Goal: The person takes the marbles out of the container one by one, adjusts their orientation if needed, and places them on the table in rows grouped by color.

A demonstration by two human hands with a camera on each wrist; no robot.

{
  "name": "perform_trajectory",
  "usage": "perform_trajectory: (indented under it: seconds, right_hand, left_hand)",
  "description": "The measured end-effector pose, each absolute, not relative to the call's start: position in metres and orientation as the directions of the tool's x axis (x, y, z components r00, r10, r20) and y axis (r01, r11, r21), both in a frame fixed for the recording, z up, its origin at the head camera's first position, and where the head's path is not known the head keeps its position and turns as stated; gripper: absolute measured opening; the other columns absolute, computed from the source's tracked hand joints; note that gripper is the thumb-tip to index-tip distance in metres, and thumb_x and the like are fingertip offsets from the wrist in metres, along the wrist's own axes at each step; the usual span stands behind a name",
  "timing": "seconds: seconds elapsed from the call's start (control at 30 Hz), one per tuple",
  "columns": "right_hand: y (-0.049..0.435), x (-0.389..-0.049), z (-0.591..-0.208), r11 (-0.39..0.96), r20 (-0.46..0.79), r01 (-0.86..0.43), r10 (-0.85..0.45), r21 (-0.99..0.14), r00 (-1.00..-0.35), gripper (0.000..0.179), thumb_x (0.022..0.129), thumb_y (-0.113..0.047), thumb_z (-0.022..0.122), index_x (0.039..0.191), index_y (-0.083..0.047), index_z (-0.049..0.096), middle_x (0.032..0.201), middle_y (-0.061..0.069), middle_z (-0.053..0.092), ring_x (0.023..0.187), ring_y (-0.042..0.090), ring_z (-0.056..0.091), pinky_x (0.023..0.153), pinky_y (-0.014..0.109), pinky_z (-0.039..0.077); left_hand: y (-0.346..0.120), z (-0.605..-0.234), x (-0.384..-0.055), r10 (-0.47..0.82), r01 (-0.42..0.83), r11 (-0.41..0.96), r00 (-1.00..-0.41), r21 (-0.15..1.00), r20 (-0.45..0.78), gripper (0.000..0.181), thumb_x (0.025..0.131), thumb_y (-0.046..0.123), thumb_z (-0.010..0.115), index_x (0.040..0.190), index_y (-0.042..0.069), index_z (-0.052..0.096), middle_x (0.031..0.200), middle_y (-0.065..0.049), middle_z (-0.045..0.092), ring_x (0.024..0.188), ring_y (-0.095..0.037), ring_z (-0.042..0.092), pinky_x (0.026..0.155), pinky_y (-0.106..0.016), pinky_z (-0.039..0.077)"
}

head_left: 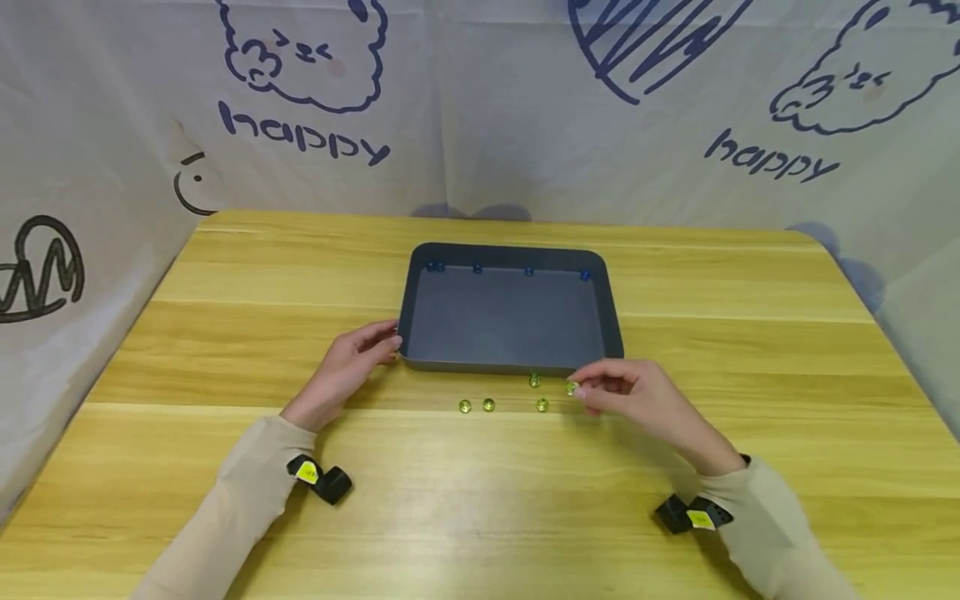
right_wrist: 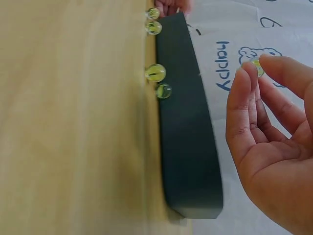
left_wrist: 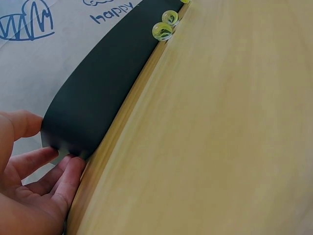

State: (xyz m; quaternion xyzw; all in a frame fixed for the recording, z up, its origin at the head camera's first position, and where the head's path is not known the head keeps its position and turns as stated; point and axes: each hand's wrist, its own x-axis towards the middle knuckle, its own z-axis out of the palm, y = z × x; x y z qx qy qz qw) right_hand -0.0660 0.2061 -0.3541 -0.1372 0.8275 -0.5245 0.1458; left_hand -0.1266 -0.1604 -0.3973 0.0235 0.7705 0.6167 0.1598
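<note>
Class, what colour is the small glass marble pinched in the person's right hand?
Yellow-green: the small glass marble in the right hand; right wrist view shows it best.

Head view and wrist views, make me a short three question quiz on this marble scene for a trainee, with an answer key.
1. True or false: the right hand pinches a green marble.
2. How many green marbles lie loose on the table in front of the tray? A) two B) four C) six
3. Fill in: the blue marbles lie along the tray's ____ wall.

Key
1. True; the right wrist view shows it between the fingertips.
2. B
3. Far. The left hand touches the tray's near left corner.
</note>
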Motion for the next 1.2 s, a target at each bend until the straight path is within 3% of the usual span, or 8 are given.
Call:
perform_trajectory:
  seconds: [0.37,0.87,1.2]
  right_hand:
    - [0.210,-0.068,-0.369,0.418,-0.105,-0.087,-0.414,-0.904,-0.904,0.023,0.094,-0.009,0.064,0.110,0.007,0.067,0.078,0.015,0.066,0.067,0.024,0.062,0.061,0.027,0.051]
    - [0.220,-0.077,-0.383,0.358,-0.180,0.013,-0.436,-0.933,-0.882,0.026,0.094,-0.005,0.063,0.113,0.013,0.063,0.087,0.016,0.068,0.070,0.017,0.064,0.067,0.031,0.056]
    - [0.220,-0.077,-0.389,0.290,-0.230,0.104,-0.446,-0.951,-0.865,0.028,0.092,-0.003,0.064,0.111,0.017,0.061,0.083,0.013,0.067,0.068,0.014,0.062,0.067,0.029,0.056]
  left_hand:
    - [-0.161,-0.397,-0.125,0.233,-0.159,0.236,-0.948,0.959,-0.215,0.051,0.102,0.024,0.052,0.146,0.001,0.040,0.141,-0.018,0.046,0.116,-0.031,0.053,0.100,-0.040,0.043]
    - [-0.161,-0.400,-0.127,0.224,-0.161,0.256,-0.949,0.953,-0.221,0.051,0.102,0.024,0.051,0.146,0.001,0.040,0.140,-0.019,0.048,0.115,-0.031,0.054,0.100,-0.040,0.044]
    - [-0.161,-0.398,-0.126,0.228,-0.152,0.249,-0.951,0.957,-0.211,0.051,0.102,0.023,0.051,0.146,0.000,0.040,0.140,-0.019,0.047,0.115,-0.031,0.054,0.099,-0.040,0.044]
